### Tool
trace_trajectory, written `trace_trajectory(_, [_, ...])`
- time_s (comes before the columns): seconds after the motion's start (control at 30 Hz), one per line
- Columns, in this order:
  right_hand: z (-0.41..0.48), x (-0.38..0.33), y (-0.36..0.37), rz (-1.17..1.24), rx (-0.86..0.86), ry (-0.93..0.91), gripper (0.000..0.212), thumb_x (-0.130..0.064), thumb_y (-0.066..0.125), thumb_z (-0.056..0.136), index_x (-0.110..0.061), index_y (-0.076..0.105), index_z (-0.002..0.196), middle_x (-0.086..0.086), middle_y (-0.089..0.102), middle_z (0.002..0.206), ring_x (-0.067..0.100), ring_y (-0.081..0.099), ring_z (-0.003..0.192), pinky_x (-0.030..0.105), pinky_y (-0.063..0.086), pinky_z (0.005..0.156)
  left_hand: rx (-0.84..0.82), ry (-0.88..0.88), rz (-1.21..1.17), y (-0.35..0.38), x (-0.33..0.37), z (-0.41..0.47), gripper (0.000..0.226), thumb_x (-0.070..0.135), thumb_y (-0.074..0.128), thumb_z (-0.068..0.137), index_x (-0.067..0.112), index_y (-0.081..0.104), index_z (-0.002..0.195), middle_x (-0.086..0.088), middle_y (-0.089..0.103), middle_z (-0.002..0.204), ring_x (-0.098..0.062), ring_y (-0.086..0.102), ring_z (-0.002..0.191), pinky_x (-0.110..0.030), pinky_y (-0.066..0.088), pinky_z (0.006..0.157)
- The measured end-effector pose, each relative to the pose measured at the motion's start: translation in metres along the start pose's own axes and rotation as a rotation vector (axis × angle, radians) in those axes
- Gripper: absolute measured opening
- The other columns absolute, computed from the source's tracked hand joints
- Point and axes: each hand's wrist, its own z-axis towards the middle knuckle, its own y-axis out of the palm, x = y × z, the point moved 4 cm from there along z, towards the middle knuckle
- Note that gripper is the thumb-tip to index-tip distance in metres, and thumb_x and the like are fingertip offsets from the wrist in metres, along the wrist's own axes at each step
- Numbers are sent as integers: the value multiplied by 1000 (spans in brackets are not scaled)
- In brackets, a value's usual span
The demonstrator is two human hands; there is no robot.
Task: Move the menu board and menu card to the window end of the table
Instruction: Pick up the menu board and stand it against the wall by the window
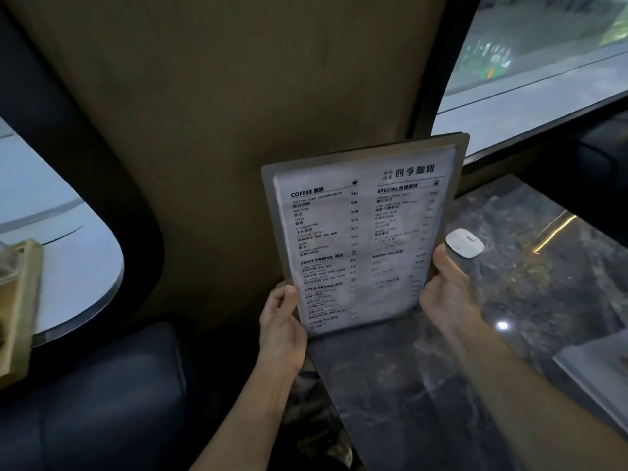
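I hold the menu board point(363, 229), a grey board with a white printed drinks sheet, upright above the left edge of the dark marble table point(441, 385). My left hand point(282, 328) grips its lower left corner, and my right hand point(448, 290) grips its lower right edge. The board's top reaches toward the window point(543, 73) at the far right. A pale flat sheet point(601, 375), possibly the menu card, lies at the table's right edge, partly cut off.
A small white rounded device point(465, 243) lies on the marble table just behind my right hand. A brown padded wall point(221, 113) rises behind the board. At the left stand a pale round-cornered table point(68, 253), a wooden tray point(20, 307) and a dark seat point(102, 402).
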Motion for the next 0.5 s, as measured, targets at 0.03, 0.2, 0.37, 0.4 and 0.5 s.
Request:
trace_trajectory(0.03, [3, 2, -1, 12, -10, 17, 27, -25, 50, 89, -17, 75, 82, -1, 76, 91, 16, 68, 93, 29, 58, 73, 0, -1, 1, -1, 0, 2, 27, 12, 56, 85, 20, 63, 60, -1, 71, 82, -15, 70, 79, -35, 58, 61])
trace_trajectory(0.2, [13, 12, -9, 18, -41, 59, 22, -31, 58, 80, -17, 74, 87, 0, 75, 97, 18, 66, 100, 31, 57, 74, 16, 8, -2, -7, -4, 10, 12, 19, 64, 72, 19, 64, 60, 4, 72, 76, -13, 70, 76, -31, 57, 58])
trace_trajectory(0.37, [23, 15, -14, 24, -86, 51, 23, -33, 57, 82, -19, 73, 90, -3, 75, 99, 15, 65, 103, 29, 55, 78, 22, -7, -10, -8, -9, 14, 9, 19, 65, 71, 19, 64, 63, -1, 69, 89, -14, 71, 80, -34, 57, 59])
trace_trajectory(0.4, [25, 15, -14, 23, -100, 49, 24, -34, 56, 82, -19, 73, 90, -3, 75, 99, 15, 65, 103, 28, 55, 79, 29, -11, -5, -8, -10, 15, 9, 19, 64, 72, 19, 63, 63, -2, 67, 91, -14, 70, 81, -35, 58, 60])
trace_trajectory(0.5, [29, 14, -12, 5, -143, 55, 27, -35, 54, 84, -19, 73, 93, -4, 74, 101, 14, 64, 103, 27, 54, 79, 34, -19, -23, -6, -10, 16, 11, 17, 63, 75, 20, 64, 64, 1, 74, 82, -15, 71, 80, -34, 58, 60])
